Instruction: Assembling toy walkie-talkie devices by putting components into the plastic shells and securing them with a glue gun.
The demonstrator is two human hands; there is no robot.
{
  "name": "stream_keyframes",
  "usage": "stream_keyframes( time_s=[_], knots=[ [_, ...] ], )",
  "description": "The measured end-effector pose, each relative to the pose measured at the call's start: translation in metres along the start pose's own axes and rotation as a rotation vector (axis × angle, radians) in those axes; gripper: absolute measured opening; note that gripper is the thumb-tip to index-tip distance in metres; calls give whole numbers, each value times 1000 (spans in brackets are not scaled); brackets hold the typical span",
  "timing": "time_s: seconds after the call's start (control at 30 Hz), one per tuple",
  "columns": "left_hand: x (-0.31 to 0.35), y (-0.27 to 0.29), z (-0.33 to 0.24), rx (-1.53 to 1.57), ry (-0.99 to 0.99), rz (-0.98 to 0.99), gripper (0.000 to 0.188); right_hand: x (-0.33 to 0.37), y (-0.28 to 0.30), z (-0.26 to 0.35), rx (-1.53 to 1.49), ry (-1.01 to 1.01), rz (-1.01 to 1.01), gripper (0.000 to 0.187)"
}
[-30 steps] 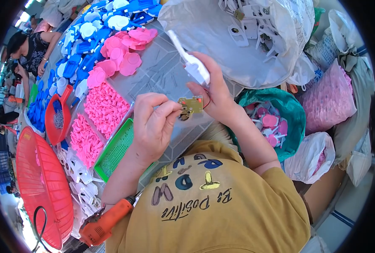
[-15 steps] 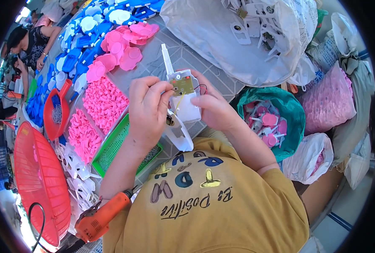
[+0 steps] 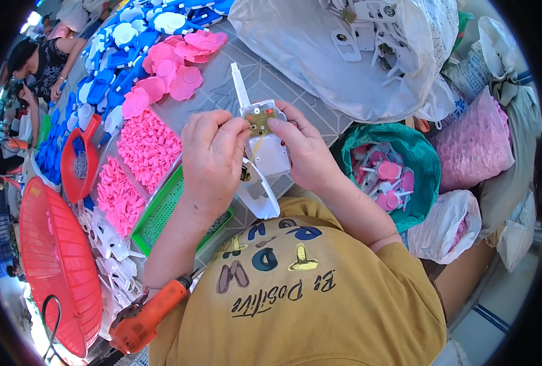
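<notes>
White case [image 3: 272,157] points lengthwise away; left hand [image 3: 213,155] pinches circuit board [image 3: 260,124] at its left, right hand [image 3: 307,154] clasps its right.

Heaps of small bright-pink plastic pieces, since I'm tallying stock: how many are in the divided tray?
2: a larger heap farther away and a smaller heap nearer, both left of the person's bare left hand. Any part behind that hand would be hidden.
</notes>
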State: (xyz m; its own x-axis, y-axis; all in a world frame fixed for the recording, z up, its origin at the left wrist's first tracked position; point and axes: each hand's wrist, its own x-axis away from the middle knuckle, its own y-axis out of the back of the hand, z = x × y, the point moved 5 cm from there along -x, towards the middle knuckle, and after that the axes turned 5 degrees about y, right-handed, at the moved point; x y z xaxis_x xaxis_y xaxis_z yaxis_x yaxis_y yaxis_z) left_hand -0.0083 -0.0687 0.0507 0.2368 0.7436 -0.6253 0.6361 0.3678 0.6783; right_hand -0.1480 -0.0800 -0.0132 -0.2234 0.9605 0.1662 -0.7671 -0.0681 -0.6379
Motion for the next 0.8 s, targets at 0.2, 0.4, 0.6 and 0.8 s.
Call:
stream_keyframes(
  time_s=[0.2,0.4,0.6,0.8],
  knots=[
    [-2,0,2,-10,-9,11,22,0,4,-4,67,43,-56,38],
    [1,1,1,-47,-26,-22,23,1,3,-3,124,79,-80,34],
    [5,-6,5,-52,21,-59,23,-1,-4,-2,24,2,-106,32],
    [3,-8,8,-49,80,1,16,-5,-2,-7,-11,-14,-153,33]
  ],
)
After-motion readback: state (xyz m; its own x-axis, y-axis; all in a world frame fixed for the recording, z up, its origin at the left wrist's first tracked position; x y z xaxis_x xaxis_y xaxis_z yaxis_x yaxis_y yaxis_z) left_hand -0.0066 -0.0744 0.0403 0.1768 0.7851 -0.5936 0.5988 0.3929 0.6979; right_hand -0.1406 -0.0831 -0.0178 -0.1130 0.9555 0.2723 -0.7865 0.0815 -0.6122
